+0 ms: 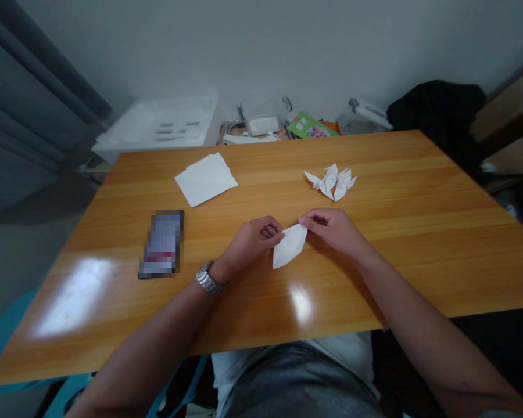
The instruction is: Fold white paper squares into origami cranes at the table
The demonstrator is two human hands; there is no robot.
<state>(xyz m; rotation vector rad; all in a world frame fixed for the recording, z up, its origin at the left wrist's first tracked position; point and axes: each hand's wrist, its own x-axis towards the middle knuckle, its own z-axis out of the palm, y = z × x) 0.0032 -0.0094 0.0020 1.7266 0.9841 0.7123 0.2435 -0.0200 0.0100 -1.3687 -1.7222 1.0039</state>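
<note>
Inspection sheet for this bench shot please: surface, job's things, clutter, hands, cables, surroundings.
Surface: glossy wooden table, two glare patches towards the front edge.
Job's things: folded white paper at centre front; stack of flat white sheets further back on the left; pile of small folded paper figures further back on the right.
Clutter: dark flat device lying left of the paper.
Hands: left hand grips the paper's left edge, with a metal watch on its wrist; right hand pinches its top corner.
Cables: nothing seen.
Surroundings: white plastic tray, green packet and black bundle behind the table; grey curtain at left.
</note>
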